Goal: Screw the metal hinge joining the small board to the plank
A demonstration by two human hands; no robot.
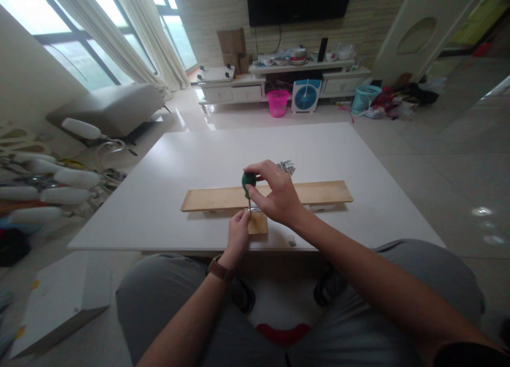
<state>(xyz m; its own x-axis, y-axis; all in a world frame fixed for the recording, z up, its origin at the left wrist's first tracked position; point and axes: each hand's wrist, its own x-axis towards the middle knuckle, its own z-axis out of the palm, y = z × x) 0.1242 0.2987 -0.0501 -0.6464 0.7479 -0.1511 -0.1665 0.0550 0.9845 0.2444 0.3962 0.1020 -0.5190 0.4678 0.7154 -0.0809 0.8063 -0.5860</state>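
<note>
My right hand (274,191) grips the green handle of a screwdriver (249,185), held upright with its shaft pointing down. Beneath it, a metal hinge (255,209) lies where a long wooden board (215,198) meets a small wooden block (258,224). The fingertips of my left hand (238,229) are pinched together at the screwdriver's lower end, beside the hinge; whether they hold a screw or the shaft is too small to make out. Part of the hinge and board is hidden behind my right hand.
Behind the board, a pile of metal hinges (286,167) lies on the white table (159,165). A small sticker-like piece (292,241) is near the front edge. Lamp arms with white shades (75,177) stand left of the table. A pink basket (278,103) and a fan (306,96) are beyond.
</note>
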